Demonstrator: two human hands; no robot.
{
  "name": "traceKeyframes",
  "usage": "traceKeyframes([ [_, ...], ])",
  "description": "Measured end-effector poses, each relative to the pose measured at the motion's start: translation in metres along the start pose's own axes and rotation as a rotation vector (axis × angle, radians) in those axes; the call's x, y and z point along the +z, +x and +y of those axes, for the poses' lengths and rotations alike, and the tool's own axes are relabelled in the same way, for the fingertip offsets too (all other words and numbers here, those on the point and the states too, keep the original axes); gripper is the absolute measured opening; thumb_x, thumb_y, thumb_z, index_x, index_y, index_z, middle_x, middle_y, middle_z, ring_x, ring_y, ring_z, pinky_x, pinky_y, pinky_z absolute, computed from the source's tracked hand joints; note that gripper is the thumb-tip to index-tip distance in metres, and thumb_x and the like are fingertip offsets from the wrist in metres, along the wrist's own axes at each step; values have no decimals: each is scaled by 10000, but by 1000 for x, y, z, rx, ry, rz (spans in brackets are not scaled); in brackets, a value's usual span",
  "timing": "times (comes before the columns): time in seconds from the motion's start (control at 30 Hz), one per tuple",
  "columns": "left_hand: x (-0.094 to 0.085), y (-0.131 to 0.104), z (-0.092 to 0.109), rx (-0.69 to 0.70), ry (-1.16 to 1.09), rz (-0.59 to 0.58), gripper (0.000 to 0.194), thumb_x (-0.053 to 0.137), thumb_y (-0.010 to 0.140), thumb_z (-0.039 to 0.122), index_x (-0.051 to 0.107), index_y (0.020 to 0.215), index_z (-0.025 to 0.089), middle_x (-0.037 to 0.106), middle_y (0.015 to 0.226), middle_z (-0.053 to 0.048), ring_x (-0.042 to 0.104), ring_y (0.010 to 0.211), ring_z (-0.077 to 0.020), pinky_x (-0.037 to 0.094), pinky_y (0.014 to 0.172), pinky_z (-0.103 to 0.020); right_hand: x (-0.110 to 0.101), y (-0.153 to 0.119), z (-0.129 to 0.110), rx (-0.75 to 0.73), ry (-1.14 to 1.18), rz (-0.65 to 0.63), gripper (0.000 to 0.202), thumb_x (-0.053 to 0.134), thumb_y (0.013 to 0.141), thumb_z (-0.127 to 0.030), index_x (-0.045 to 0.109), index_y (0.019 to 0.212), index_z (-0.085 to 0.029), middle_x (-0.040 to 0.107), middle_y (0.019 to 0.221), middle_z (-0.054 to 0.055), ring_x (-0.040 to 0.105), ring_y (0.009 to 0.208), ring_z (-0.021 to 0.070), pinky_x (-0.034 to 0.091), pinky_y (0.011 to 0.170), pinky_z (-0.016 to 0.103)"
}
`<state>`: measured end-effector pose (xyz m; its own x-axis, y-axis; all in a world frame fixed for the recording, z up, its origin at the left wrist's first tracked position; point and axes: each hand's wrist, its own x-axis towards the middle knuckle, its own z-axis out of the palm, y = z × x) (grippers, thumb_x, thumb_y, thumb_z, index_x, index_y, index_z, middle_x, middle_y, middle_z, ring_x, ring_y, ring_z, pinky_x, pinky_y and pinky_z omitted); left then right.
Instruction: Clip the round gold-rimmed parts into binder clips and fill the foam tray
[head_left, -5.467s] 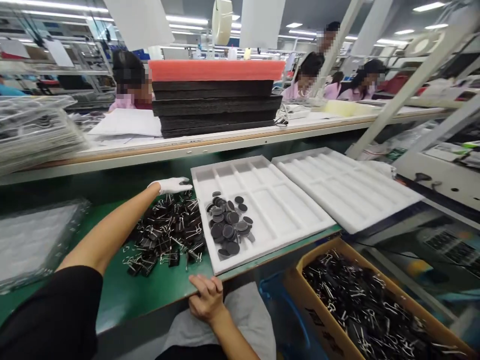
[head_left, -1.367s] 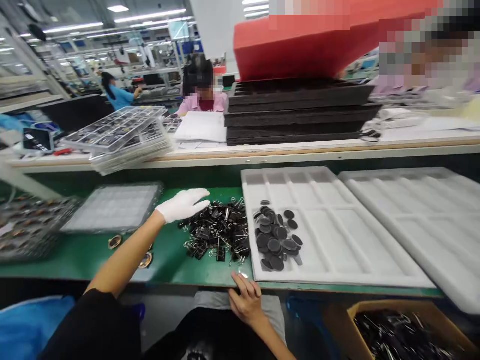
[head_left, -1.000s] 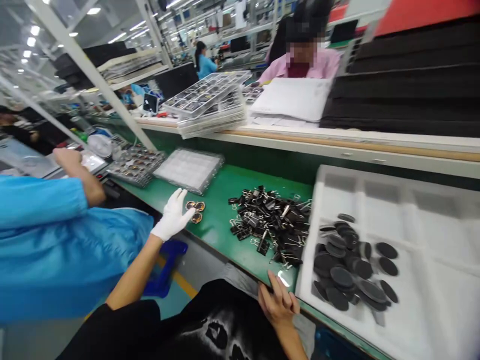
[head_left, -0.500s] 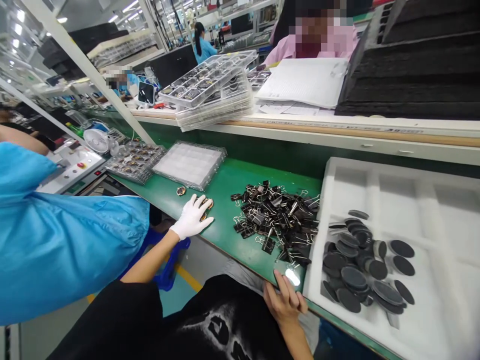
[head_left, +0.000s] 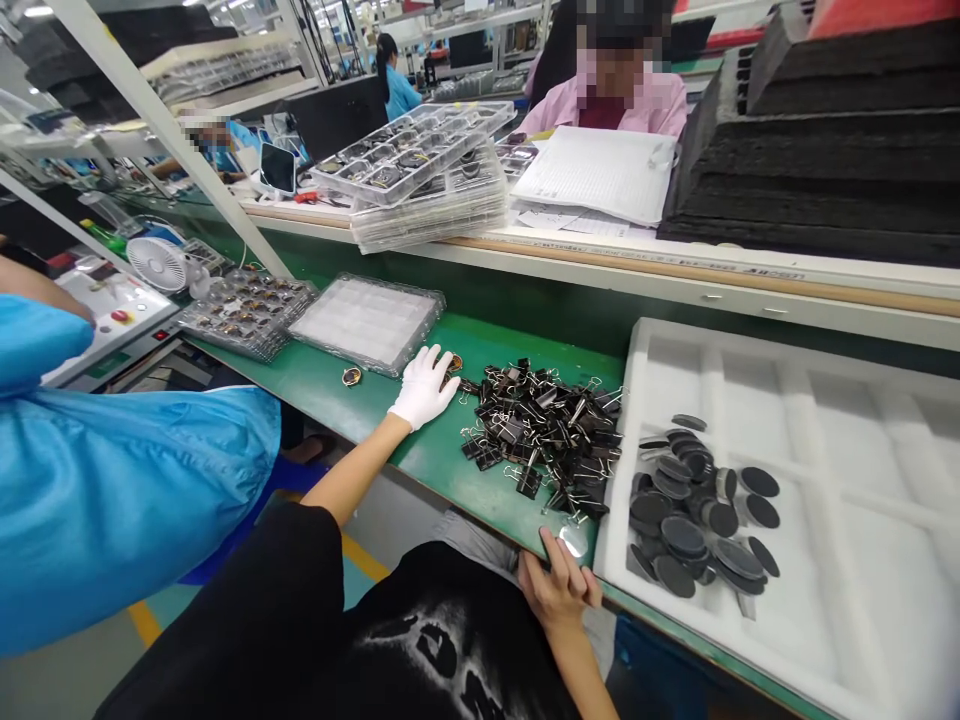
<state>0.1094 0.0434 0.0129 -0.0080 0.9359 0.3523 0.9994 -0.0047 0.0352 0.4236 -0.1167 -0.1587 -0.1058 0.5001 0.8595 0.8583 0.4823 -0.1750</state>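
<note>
My left hand (head_left: pixel 425 388), in a white glove, lies over the green tabletop with its fingers stretched out. Small round metal-rimmed parts (head_left: pixel 454 364) show at its fingertips, partly hidden by the hand. One more round metal-rimmed part (head_left: pixel 351 376) lies apart, to the left. Just right of the gloved hand spreads a heap of black binder clips (head_left: pixel 540 430). My bare right hand (head_left: pixel 559 585) rests on the front edge of the table, fingers laid over it and holding no object. By its fingertips is a shiny clear disc or patch of glare (head_left: pixel 574 540).
Right of the clips, a white foam tray (head_left: pixel 840 560) holds many dark discs (head_left: pixel 686 535). Behind my left hand are a covered clear tray (head_left: pixel 367 315) and a stack of part trays (head_left: pixel 244 310). A blue-sleeved co-worker (head_left: pixel 135 480) sits close at left. A shelf edge (head_left: pixel 570 257) runs behind.
My left hand has slid right and away from me, toward the clips, and the round parts by its fingers moved with it. My right hand stays at the table edge. The view has shifted slightly.
</note>
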Motion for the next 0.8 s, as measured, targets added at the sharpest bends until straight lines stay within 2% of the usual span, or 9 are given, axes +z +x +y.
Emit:
traceKeyframes([
  [0.1, -14, -29, -27, -27, 0, 144, 503, 483, 1002, 443, 553, 1442, 209, 489, 1563, -173, 405, 1500, -349, 317, 1232, -555, -1, 1, -1, 6, 5, -22, 160, 737, 902, -274, 682, 756, -313, 806, 1024, -29, 641, 970, 178, 303, 965, 384],
  [0.17, -26, -48, -59, -197, 46, 253, 485, 484, 993, 448, 569, 1382, 171, 514, 1501, -206, 438, 1465, -348, 327, 1219, -553, -2, 1, -3, 21, 11, -13, 175, 752, 881, -263, 674, 731, -310, 802, 1026, -24, 636, 980, 183, 302, 969, 389],
  [0.23, -36, -62, -94, -448, 117, 328, 587, 511, 967, 499, 538, 1390, 93, 454, 1527, -273, 381, 1490, -398, 338, 1194, -574, -2, 1, -4, 39, 23, -12, 171, 758, 871, -264, 679, 726, -310, 798, 1039, -16, 631, 997, 191, 300, 973, 394],
  [0.3, -42, -69, -123, -551, 135, 238, 600, 526, 943, 527, 573, 1338, 77, 511, 1478, -285, 459, 1415, -422, 410, 1120, -563, -3, 1, -4, 47, 37, -25, 165, 755, 874, -268, 690, 729, -310, 794, 1060, -13, 627, 1015, 194, 295, 976, 395],
  [0.37, -44, -74, -135, -537, 121, 137, 518, 533, 931, 515, 644, 1221, 101, 645, 1313, -244, 586, 1255, -405, 472, 1028, -524, -3, 1, -2, 28, 47, -35, 172, 759, 873, -265, 692, 721, -310, 791, 1070, -21, 624, 1019, 188, 292, 973, 385],
  [0.47, -38, -83, -121, -449, 100, 89, 422, 545, 928, 492, 686, 1111, 138, 718, 1153, -175, 641, 1131, -363, 484, 977, -466, -4, 1, 0, -6, 41, -39, 168, 780, 861, -270, 694, 724, -317, 786, 1067, -38, 623, 1012, 180, 289, 970, 372],
  [0.63, -22, -98, -60, -210, 61, 76, 377, 582, 951, 490, 681, 1098, 158, 712, 1180, -146, 634, 1139, -310, 464, 987, -401, -5, 1, -5, 49, 27, -59, 185, 772, 863, -262, 676, 713, -310, 776, 1092, -31, 627, 1023, 188, 286, 988, 389],
  [0.73, -18, -93, -34, -158, 58, 133, 400, 614, 941, 503, 675, 1103, 143, 696, 1177, -174, 622, 1150, -326, 461, 977, -414, -7, 1, -8, 71, 29, -87, 177, 766, 872, -260, 679, 727, -315, 772, 1123, -26, 629, 1038, 191, 284, 999, 399],
  [0.8, -18, -82, -23, -147, 44, 153, 433, 623, 936, 517, 668, 1148, 142, 677, 1226, -185, 603, 1201, -331, 449, 1010, -423, -10, 1, -8, 69, 37, -122, 142, 748, 886, -262, 694, 771, -325, 770, 1148, -17, 633, 1055, 196, 287, 1009, 405],
])
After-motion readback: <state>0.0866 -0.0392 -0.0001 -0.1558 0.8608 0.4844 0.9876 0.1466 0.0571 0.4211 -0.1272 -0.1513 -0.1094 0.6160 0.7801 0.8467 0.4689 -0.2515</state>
